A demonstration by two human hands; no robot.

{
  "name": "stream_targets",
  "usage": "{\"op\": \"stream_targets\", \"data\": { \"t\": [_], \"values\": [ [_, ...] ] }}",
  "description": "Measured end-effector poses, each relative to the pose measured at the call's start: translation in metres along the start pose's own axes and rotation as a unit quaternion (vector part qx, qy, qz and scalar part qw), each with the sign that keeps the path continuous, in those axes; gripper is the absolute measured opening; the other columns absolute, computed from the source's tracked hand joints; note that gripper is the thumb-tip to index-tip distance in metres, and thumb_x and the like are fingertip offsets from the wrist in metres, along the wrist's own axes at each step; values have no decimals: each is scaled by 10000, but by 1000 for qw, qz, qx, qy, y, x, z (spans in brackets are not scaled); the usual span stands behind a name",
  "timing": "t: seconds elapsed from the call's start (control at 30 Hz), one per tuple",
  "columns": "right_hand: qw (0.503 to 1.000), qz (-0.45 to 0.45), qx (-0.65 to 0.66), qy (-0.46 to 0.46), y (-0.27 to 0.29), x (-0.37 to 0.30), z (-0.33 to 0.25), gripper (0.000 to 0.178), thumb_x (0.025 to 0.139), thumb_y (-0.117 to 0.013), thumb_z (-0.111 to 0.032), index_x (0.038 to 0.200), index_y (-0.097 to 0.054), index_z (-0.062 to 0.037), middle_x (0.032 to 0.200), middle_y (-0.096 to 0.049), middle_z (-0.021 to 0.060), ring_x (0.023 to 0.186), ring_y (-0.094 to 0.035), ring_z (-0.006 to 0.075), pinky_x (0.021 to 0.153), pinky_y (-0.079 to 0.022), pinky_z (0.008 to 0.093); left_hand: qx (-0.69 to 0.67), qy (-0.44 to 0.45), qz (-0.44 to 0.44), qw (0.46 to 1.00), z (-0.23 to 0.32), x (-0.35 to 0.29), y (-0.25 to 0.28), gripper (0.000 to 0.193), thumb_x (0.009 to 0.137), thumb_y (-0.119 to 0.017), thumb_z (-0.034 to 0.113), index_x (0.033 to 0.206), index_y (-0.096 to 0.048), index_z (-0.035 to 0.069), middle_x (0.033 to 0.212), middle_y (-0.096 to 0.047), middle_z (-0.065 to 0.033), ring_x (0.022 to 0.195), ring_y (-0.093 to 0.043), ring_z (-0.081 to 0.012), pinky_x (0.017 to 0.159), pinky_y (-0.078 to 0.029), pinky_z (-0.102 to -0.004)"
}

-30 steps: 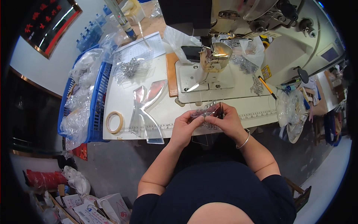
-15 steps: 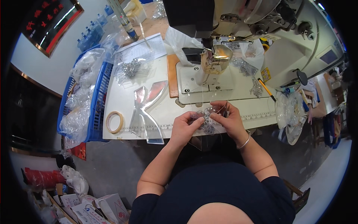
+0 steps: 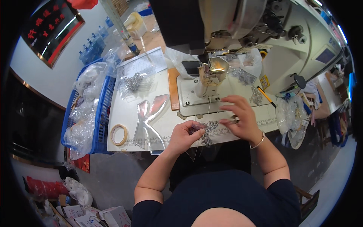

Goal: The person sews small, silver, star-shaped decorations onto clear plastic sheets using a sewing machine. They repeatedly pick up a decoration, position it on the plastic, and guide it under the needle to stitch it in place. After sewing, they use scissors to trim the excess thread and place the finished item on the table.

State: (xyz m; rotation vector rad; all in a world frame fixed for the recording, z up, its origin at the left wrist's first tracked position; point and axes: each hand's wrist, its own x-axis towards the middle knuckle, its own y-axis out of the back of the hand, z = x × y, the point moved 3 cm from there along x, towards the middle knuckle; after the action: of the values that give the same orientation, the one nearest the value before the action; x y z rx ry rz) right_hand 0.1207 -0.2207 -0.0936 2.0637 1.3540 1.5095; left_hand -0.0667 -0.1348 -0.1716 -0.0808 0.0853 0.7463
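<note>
Over the front edge of the table, my left hand (image 3: 186, 135) pinches a silvery beaded trim piece (image 3: 207, 130) between thumb and fingers. Thin threads hang below the piece. My right hand (image 3: 242, 118) is raised to its right, off the piece, with fingers bent and thumb apart. A small shiny thing glints among those fingers, too small to make out. Just beyond both hands stands the sewing machine head (image 3: 213, 72) above its metal plate (image 3: 188, 87), with a pale thread running down from it.
Left of my hands lie a clear ribbon-shaped template (image 3: 145, 125) and a tape roll (image 3: 119, 135). Beaded pieces (image 3: 133, 82) rest on plastic behind them. A blue basket (image 3: 102, 109) of plastic bags flanks the table. On the right are an orange pen (image 3: 266, 96) and plastic bags (image 3: 293, 115).
My right hand has come off the beaded trim and lifted away, its fingers opening. My left hand keeps hold of the piece. The whole view has shifted slightly.
</note>
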Motion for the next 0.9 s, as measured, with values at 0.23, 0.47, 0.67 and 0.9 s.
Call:
{"op": "stream_targets", "data": {
  "t": [0.23, 0.47, 0.67, 0.9],
  "values": [
    [953, -246, 134, -114, -27, 1, 5, 239, 655, -794, -202, 842, -676, -112, 818, -605, 38, 895, -565, 203, 742, -486, 315, 72, 14, -27, 997, 9, 2, -4, 215, 799, -684, 155, 933, -633, -6, 753, -615, 5, 659, -529, -33, 605, -440, -198],
    [973, -152, 122, -121, -33, -4, 6, 186, 670, -769, -225, 782, -670, -114, 757, -581, 23, 767, -564, 216, 652, -468, 319, 24, 49, -68, 996, 11, 14, 2, 201, 776, -701, 132, 893, -613, -5, 768, -609, 1, 689, -538, -46, 631, -446, -204],
    [962, -157, 159, -157, -32, -6, 6, 189, 681, -762, -208, 790, -670, -85, 731, -608, 60, 715, -592, 226, 634, -474, 317, -51, 35, -146, 987, 7, 17, 5, 309, 746, -700, 37, 1018, -559, 8, 911, -601, -13, 807, -555, -62, 733, -464, -222],
    [910, -182, 269, -259, -38, -12, 8, 178, 715, -742, -162, 802, -668, -25, 719, -638, 79, 644, -590, 138, 610, -463, 271, -100, 36, -225, 969, 16, 24, 2, 461, 754, -679, 21, 1169, -478, 26, 1008, -575, -22, 952, -553, -103, 856, -452, -254]
  ]
}}
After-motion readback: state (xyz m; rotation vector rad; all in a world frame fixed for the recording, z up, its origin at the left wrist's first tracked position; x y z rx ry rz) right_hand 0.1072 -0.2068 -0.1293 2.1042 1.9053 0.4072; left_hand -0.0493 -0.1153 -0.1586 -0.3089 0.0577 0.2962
